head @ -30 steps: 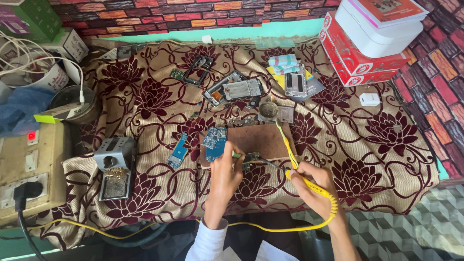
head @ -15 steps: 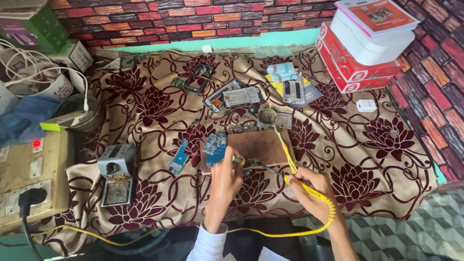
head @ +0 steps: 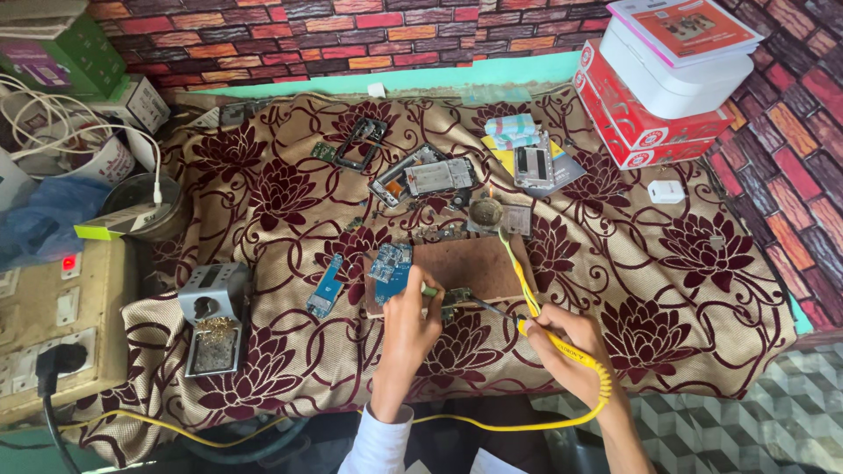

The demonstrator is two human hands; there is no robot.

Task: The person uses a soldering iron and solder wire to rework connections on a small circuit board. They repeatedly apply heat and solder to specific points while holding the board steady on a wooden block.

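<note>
A yellow-handled soldering iron (head: 562,344) is being gripped tight in right-hand fingers (head: 551,332); a small green circuit board (head: 454,298) is being pinched by left (head: 411,309) — cloth's probably getting scorched if the tip slips.

Bench draped in a tan cloth (head: 685,290) with maroon flowers. Brick-pattern wall (head: 351,35) behind.

Far right: red box (head: 641,132), white box (head: 667,83) on it, booklet (head: 685,26) on top. White adapter (head: 666,191) lies near the red box.

Centre back: black phone frame (head: 358,145); opened phone (head: 426,178); pale blue roll (head: 511,132).

Left of centre: narrow blue board (head: 325,286). Beside it a grey stand (head: 213,318) with brass wool.

Far left: switchboard (head: 48,325), red lamp lit, black plug (head: 48,364) in socket; white cables (head: 53,114); green box (head: 61,53); blue bag (head: 39,219).
</note>
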